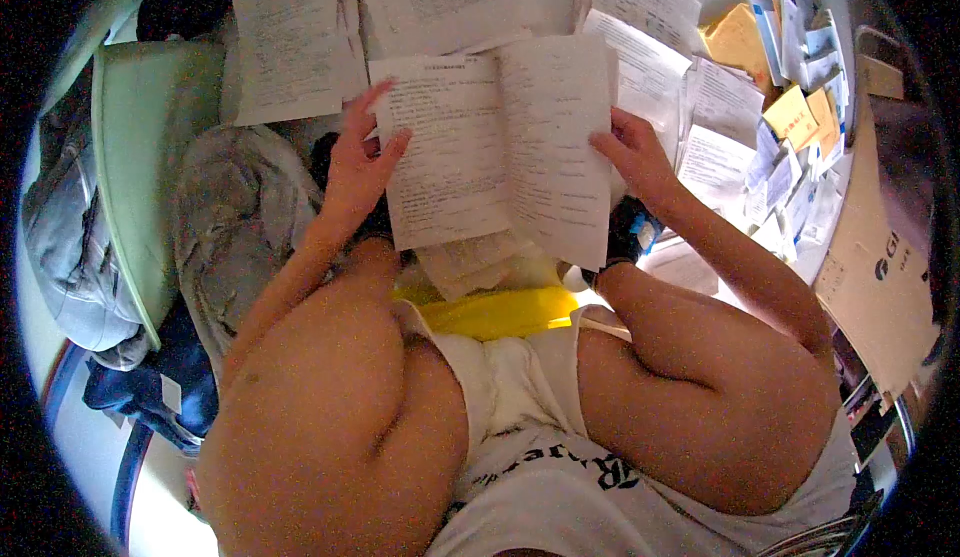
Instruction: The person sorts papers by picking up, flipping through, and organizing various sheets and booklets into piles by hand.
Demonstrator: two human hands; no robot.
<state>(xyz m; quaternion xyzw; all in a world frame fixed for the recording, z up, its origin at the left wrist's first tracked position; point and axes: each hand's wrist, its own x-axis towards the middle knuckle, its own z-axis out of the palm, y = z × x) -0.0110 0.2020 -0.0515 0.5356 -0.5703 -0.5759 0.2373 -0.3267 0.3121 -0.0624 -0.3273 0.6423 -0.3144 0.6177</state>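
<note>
An opened set of printed sheets, folded down the middle and dense with text, is held up in front of me. My left hand is at its left edge, with the thumb over the page, the index finger stretched along the edge and the other fingers partly hidden. The right edge is pinched by my right hand, its thumb in front and its fingers curled behind. Below the pages, crumpled paper and a bright yellow item show between my legs.
More printed sheets lie beyond, with paper stacks to the right. Envelopes and small packets crowd the far right beside a cardboard box. At left are grey cloth and a pale green bin.
</note>
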